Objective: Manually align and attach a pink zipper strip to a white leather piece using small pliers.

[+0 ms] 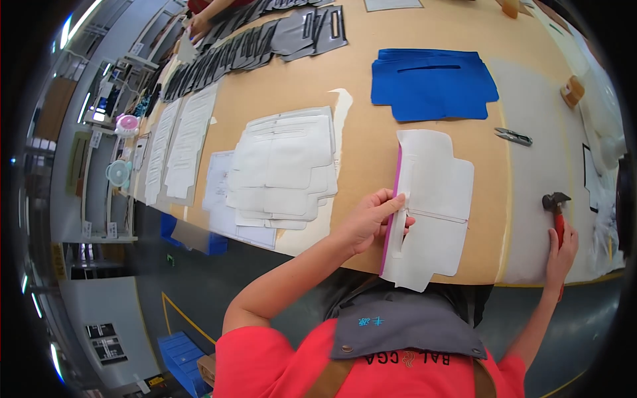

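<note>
My left hand (377,222) pinches the long left edge of a cut panel (441,186), white with a magenta strip along that edge. A narrow slot runs beside the strip, and a seam crosses the panel's middle. The panel lies by the table's near edge. On the grey mat to the right, my right hand (563,255) is closed around the red handle of a hammer (556,201), its dark head pointing away from me. Small snips (513,136) lie beyond the panel, to its upper right.
Left of the panel is a stack of white cut pieces (282,166). Blue pieces (434,86) are piled beyond it. Rows of dark grey pieces (298,33) line the far left, where another person's hand (198,26) shows. Clear plastic (600,229) lies at the right edge.
</note>
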### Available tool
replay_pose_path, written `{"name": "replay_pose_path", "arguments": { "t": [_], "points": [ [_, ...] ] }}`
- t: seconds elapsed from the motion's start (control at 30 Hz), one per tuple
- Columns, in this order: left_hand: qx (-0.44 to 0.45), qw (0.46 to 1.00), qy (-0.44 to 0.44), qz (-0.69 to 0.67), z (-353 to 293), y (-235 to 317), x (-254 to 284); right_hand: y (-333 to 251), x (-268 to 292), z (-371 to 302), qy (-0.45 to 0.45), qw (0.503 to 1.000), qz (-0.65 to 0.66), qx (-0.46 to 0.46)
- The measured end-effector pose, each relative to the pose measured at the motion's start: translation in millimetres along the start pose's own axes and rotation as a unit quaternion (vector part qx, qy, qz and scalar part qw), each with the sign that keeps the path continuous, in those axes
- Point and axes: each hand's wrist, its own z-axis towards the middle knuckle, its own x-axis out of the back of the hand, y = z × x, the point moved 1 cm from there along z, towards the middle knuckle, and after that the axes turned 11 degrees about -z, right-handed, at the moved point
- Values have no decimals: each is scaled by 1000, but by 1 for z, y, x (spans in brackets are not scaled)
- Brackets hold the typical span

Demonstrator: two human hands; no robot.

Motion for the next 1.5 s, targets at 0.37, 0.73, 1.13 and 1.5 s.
{"name": "replay_pose_path", "arguments": {
  "t": [0.37,0.73,1.13,1.5],
  "points": [
    [-23,1000,-13,4,-2,-7,0,20,-15,8,-15,1000,12,17],
    [-43,998,-15,36,-1,2,-5,-87,26,26,51,995,69,56],
    [-59,998,-27,17,2,-15,10,-122,29,31,30,989,126,68],
    [-56,997,-41,44,5,-14,-1,-102,33,47,27,984,166,58]
  ]
}}
